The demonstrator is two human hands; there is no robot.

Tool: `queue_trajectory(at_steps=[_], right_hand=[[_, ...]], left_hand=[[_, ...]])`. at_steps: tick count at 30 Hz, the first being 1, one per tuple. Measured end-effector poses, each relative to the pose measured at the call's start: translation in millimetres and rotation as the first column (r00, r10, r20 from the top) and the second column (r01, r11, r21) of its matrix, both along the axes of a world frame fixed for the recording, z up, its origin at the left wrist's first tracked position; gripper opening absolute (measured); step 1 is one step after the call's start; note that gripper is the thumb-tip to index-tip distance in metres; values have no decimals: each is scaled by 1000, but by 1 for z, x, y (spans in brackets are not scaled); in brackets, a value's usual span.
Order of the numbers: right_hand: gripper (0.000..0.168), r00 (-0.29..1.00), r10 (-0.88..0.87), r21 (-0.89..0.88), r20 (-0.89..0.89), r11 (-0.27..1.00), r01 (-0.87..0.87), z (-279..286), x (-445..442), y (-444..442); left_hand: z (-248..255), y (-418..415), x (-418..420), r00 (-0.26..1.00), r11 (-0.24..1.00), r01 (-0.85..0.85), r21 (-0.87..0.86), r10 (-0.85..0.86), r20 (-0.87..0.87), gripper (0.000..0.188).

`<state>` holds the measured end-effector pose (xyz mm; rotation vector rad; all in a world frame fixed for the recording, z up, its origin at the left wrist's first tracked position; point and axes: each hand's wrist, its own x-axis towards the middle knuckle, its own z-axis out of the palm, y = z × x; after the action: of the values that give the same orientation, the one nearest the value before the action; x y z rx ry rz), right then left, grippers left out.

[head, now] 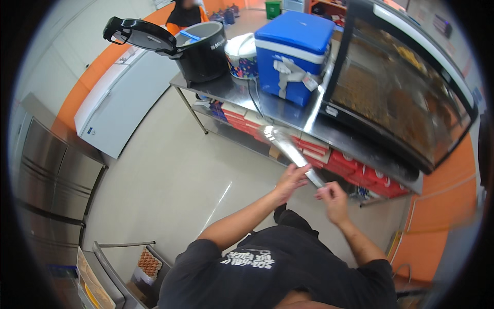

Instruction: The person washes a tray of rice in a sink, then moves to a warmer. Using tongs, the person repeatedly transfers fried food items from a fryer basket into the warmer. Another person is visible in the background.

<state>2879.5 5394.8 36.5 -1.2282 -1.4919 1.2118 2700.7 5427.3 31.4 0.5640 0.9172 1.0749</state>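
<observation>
Metal serving tongs (290,150), slightly blurred, point away from me toward the steel table (239,91). My right hand (334,199) grips the tongs at their near end. Further along, the fingers of my left hand (292,181) are around the arms of the tongs. The tongs' far tips appear in front of red and white boxes (247,120) on the table's lower shelf. A glass-fronted food display case (397,89) stands on the table to the right, with food inside.
On the table stand an open black rice cooker (202,58), a patterned pot (242,63) and a blue cooler box (287,73). A chest freezer (123,100) lines the left wall, beyond a steel refrigerator (58,170). Egg trays (148,264) sit lower left. A person (187,15) is behind the cooker.
</observation>
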Motion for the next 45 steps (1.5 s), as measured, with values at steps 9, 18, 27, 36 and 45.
queue_trajectory(at_steps=[9,18,27,36,45], right_hand=[[50,676,737,-234,-31,652,-721,18,-192,211],[47,841,336,236,424,856,-461,93,-375,406],[30,443,-199,369,874,866,-337,194,-526,589],[29,229,-32,101,973,950,-296,193,-587,671],[39,959,284,-83,14,956,-282,200,-399,497]], left_hand=[[18,132,-176,903,939,-279,201,328,-278,35],[23,302,-351,974,874,-181,451,223,-40,64],[-77,352,-482,835,883,449,-137,-470,-285,40],[-76,408,-497,750,805,592,-45,-570,-337,35],[-45,432,-464,646,668,730,148,-601,-471,20]])
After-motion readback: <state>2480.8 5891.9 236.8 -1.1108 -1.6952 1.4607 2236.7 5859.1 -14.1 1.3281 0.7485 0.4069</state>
